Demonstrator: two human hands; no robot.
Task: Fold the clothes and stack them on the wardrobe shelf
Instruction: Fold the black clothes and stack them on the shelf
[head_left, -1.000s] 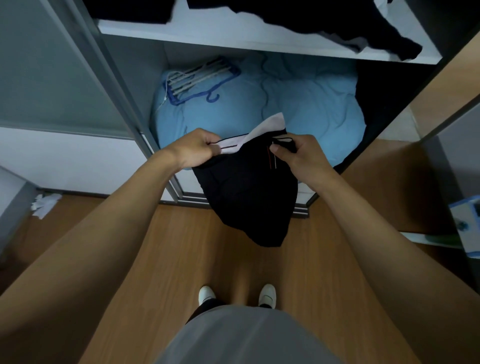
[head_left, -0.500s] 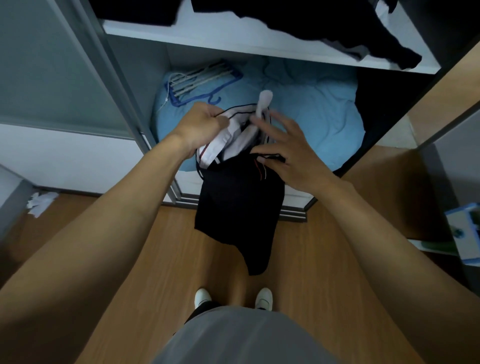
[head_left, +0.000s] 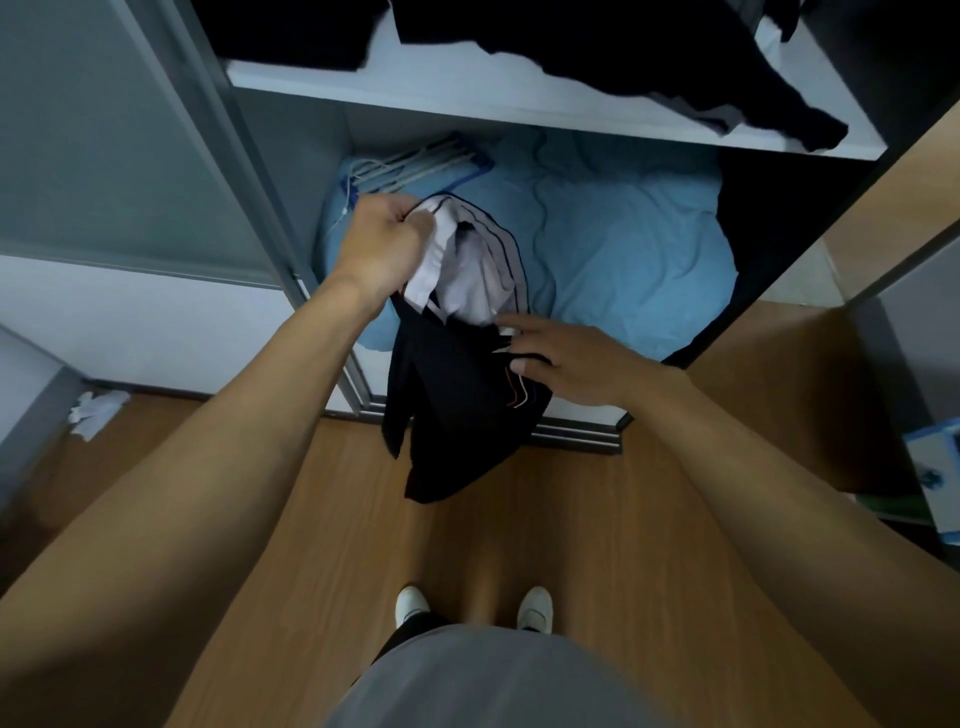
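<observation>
Above the wooden floor (head_left: 597, 519), a black garment (head_left: 457, 415) hangs before the wardrobe's sliding-door track (head_left: 571, 432). The left hand (head_left: 382, 249) clamps its white lining; the right hand (head_left: 571, 364) lies on it, fingers straight, slightly apart. Beyond, blue bedding (head_left: 623, 249); above, the shelf (head_left: 467, 93) edge, its dark clothes (head_left: 623, 47) cut off by the frame.

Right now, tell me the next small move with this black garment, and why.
Probably pinch the striped edge with the right hand and draw it sideways: the left hand grips the white-lined end, the right only rests flat on the cloth, and the black garment hangs bunched.
</observation>
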